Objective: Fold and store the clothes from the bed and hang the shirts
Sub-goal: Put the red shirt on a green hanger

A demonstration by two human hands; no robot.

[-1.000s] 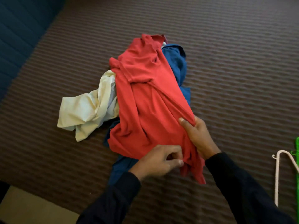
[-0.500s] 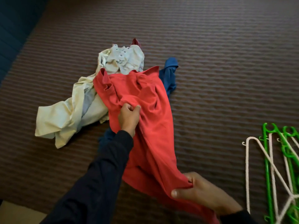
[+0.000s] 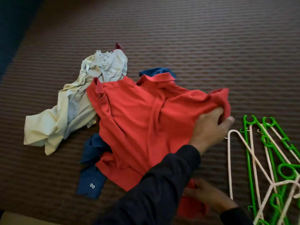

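Observation:
A red polo shirt [image 3: 138, 120] lies spread on the brown striped bed cover [image 3: 211, 46], collar at the far side. My left hand [image 3: 209, 129] reaches across it and grips the bunched right sleeve. My right hand [image 3: 206, 195], low in the view and partly behind my left sleeve, holds the shirt's lower edge. A crumpled cream shirt [image 3: 68, 114] lies to the left. A blue shirt [image 3: 90, 179] pokes out from under the red one at the bottom left and near the collar.
Several green hangers [image 3: 250, 159] and pale plastic hangers [image 3: 229, 159] lie in a tangle on the bed at the right, close to my left hand. A dark blue padded surface [image 3: 9, 30] borders the bed at the upper left.
My left hand has let go of the shirt's middle and crossed right to grip the right sleeve. The red shirt has opened out wider. My right hand still holds the lower edge.

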